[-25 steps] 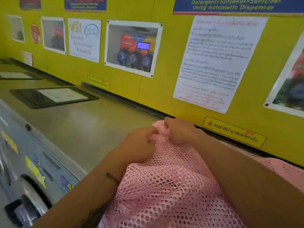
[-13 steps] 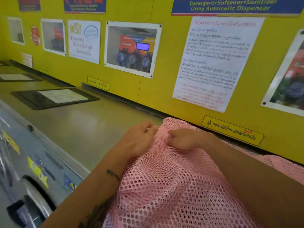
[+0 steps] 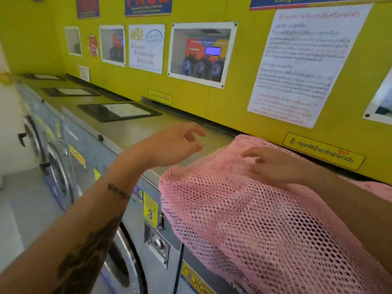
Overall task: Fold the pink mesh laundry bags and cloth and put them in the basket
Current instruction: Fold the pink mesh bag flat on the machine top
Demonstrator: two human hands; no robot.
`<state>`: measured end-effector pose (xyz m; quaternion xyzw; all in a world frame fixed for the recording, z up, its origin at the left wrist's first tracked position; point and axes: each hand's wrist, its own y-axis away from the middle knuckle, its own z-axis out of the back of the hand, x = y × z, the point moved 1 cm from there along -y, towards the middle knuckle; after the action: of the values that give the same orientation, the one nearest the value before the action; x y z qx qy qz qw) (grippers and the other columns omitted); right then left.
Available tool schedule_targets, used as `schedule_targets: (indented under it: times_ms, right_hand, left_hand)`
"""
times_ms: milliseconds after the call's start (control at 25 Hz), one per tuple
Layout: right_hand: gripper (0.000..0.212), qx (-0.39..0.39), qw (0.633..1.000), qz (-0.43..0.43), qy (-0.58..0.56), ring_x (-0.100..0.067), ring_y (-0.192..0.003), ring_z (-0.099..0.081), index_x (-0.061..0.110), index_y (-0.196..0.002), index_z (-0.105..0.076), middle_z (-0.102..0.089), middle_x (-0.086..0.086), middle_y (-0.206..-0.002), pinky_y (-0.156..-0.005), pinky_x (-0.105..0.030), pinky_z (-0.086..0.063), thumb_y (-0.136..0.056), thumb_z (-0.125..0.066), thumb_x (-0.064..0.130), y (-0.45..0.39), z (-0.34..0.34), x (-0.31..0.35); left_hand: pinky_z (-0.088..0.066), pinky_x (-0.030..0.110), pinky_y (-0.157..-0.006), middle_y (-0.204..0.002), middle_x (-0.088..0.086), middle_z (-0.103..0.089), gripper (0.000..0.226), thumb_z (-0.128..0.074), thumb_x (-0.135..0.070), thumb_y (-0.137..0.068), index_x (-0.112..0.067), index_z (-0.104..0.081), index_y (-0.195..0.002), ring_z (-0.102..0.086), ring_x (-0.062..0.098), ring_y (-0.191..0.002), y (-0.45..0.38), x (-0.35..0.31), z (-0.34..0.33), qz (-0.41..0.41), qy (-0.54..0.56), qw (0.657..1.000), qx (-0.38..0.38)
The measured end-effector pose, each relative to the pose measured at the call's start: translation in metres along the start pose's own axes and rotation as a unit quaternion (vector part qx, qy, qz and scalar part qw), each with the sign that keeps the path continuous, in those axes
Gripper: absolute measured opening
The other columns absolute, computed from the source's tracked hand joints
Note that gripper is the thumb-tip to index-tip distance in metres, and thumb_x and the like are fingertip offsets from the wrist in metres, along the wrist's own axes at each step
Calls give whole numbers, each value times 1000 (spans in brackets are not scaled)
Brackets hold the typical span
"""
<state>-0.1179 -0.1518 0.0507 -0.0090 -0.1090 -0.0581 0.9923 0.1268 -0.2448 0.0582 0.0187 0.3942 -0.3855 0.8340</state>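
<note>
A pink mesh laundry bag (image 3: 244, 211) lies on top of a washing machine and hangs over its front edge. My right hand (image 3: 273, 164) rests flat on the bag's far end, fingers spread against the mesh. My left hand (image 3: 176, 143) hovers over the bare machine top to the left of the bag, blurred, fingers apart, holding nothing. A bit of pink cloth (image 3: 371, 185) shows behind my right forearm. No basket is in view.
The steel top of the washing machines (image 3: 131, 132) runs left along a yellow wall (image 3: 233, 98) covered in posters. Black-framed sheets (image 3: 118, 111) lie on the tops. Machine fronts with round doors (image 3: 118, 262) face the floor at the left.
My left hand has let go of the bag's end and swung out to the left. My right hand has flattened on the mesh. The view has pulled back and shows the machine fronts.
</note>
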Motion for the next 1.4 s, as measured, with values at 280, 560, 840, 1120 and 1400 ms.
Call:
schedule_targets:
  times_ms: [280, 560, 840, 1120, 1400]
  right_hand:
    - [32, 61, 991, 108, 44, 0, -108, -54, 37, -120, -61, -56, 22, -115, -96, -31, -46, -90, -61, 47, 75, 9, 55]
    - [4, -96, 981, 169, 12, -2, -88, -56, 31, -93, -66, -61, 19, -92, -79, -31, -49, -90, -63, 32, 91, -10, 64]
    - [66, 32, 987, 78, 135, -11, -135, -33, 49, -145, -25, -32, 14, -150, -114, -44, -31, -86, -50, 65, 122, -11, 13]
    - [87, 64, 997, 20, 42, -2, -145, -18, 64, -143, -4, -11, 26, -159, -121, -37, -18, -64, -26, 94, 189, 3, -78]
    - [57, -9, 1000, -9, -26, -2, -130, -36, 34, -146, -37, -38, 10, -153, -103, -21, -30, -94, -56, 45, 231, 18, -138]
  left_hand:
    - [-50, 25, -81, -98, -18, -63, 42, -67, -23, -82, -43, -58, -118, -61, -2, -88, 59, 12, -10, 28, -112, 991, 75]
    - [-50, 31, -72, -77, -3, -65, 41, -58, -8, -88, -33, -60, -120, -60, 12, -68, 57, 5, 14, 57, -72, 996, 17]
    - [-41, 29, -88, -125, 1, -57, 47, -59, -16, -89, -31, -50, -132, -56, 18, -108, 72, 15, 1, 99, -106, 989, -26]
    - [-26, 57, -112, -144, -3, -44, 42, -54, -33, -85, -35, -56, -127, -42, 25, -132, 54, -22, -62, 97, -239, 966, 3]
    - [-42, 38, -103, -126, -4, -63, 28, -56, -37, -93, -27, -65, -118, -56, 17, -118, 38, -137, -155, -75, -92, 993, -9]
